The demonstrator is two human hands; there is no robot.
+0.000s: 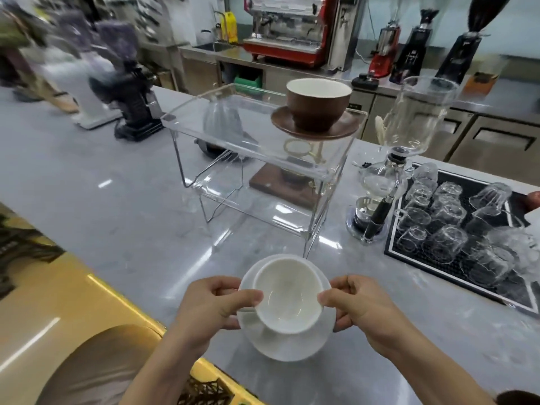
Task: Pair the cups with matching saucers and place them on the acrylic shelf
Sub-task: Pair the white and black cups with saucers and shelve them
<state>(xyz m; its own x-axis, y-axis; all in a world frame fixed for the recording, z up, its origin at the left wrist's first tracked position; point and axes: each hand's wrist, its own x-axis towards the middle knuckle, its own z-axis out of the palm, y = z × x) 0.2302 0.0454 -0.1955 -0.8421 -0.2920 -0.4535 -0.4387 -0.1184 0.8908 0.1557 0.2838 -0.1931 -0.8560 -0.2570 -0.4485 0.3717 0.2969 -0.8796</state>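
A white cup sits on a white saucer, held above the grey counter near its front edge. My left hand grips the saucer's left rim with the thumb on the cup's edge. My right hand grips the right rim the same way. Beyond them stands the clear acrylic shelf. On its top right corner a brown cup rests on a brown saucer.
A black mat with several upturned glasses lies at the right. A glass siphon brewer stands beside the shelf. Under the shelf are a wooden base and a wire stand. Grinders stand at the far left; a red espresso machine is behind.
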